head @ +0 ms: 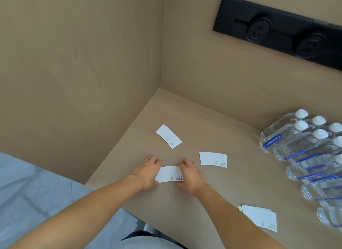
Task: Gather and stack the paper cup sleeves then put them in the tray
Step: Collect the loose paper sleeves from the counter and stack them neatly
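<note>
Flat white paper cup sleeves lie on a light wooden desk (185,208). My left hand (148,171) and my right hand (190,174) grip the two ends of one sleeve (169,174) near the desk's front edge. A second sleeve (168,136) lies farther back by the left wall. A third sleeve (213,159) rests just right of my right hand. A small pile of sleeves (260,218) sits at the front right, beside my right forearm. No tray is in view.
Several clear water bottles (305,152) with white caps and blue labels lie in rows along the right side. A black power strip (277,30) hangs on the back wall. Beige walls close the desk's left and rear; grey floor shows at the left.
</note>
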Action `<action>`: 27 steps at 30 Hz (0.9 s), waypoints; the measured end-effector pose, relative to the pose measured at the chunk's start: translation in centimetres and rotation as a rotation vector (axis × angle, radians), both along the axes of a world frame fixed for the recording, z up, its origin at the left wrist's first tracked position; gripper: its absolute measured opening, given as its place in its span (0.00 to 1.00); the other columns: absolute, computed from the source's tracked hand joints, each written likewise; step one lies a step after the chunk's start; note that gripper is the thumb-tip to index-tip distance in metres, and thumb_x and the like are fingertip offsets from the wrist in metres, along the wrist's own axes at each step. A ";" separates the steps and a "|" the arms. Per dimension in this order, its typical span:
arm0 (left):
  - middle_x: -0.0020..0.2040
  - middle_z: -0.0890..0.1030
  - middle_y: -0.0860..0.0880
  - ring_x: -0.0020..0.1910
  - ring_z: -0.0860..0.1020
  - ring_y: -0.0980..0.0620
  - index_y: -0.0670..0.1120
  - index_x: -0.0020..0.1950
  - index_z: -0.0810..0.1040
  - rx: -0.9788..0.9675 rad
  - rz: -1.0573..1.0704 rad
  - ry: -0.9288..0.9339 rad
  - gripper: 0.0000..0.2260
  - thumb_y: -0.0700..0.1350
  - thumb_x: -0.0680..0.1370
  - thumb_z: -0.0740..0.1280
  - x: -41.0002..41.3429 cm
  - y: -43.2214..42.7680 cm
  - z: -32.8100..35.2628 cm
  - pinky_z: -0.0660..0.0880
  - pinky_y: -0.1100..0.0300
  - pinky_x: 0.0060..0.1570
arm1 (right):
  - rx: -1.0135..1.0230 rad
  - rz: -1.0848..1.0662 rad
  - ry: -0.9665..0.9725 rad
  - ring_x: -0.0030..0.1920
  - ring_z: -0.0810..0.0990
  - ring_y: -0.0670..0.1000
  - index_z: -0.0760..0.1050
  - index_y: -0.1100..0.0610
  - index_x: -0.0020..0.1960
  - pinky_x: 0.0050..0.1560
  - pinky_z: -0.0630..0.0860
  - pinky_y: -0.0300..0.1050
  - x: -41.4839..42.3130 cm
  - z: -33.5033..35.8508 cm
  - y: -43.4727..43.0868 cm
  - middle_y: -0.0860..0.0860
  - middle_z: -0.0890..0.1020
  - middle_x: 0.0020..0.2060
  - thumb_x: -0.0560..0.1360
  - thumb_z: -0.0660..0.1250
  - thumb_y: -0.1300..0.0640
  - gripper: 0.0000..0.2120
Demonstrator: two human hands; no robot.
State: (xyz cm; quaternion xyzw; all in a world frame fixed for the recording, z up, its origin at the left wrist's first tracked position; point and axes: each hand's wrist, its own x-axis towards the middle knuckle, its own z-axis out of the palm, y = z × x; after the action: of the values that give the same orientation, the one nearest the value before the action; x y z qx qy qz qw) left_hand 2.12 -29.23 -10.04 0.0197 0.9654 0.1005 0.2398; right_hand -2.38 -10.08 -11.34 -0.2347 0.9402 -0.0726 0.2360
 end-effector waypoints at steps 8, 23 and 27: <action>0.62 0.68 0.48 0.62 0.69 0.46 0.46 0.62 0.70 -0.007 -0.025 -0.028 0.21 0.49 0.73 0.71 -0.8 -0.1 -0.2 0.74 0.53 0.57 | 0.024 0.023 -0.054 0.63 0.67 0.53 0.69 0.56 0.62 0.50 0.78 0.50 -0.6 -0.7 -0.2 0.50 0.67 0.64 0.71 0.68 0.54 0.21; 0.61 0.68 0.49 0.62 0.69 0.48 0.47 0.63 0.70 0.022 -0.125 -0.026 0.22 0.50 0.72 0.71 -0.7 4.0 0.5 0.75 0.53 0.57 | 0.007 -0.093 -0.038 0.63 0.68 0.53 0.71 0.56 0.62 0.52 0.77 0.49 1.9 0.1 4.1 0.51 0.68 0.62 0.70 0.68 0.53 0.21; 0.61 0.68 0.50 0.62 0.69 0.48 0.47 0.64 0.70 0.037 -0.200 -0.004 0.23 0.50 0.71 0.71 -1.2 7.7 1.0 0.74 0.54 0.56 | 0.005 -0.185 -0.030 0.63 0.68 0.53 0.71 0.57 0.62 0.50 0.77 0.48 2.8 1.2 8.0 0.51 0.68 0.61 0.70 0.68 0.53 0.21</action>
State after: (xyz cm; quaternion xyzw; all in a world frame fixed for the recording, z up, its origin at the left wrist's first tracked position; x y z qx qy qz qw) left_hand 0.90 -21.58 -9.03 0.1203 0.9561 0.0940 0.2502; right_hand 0.41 -2.09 -10.19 -0.1453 0.9543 -0.0951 0.2432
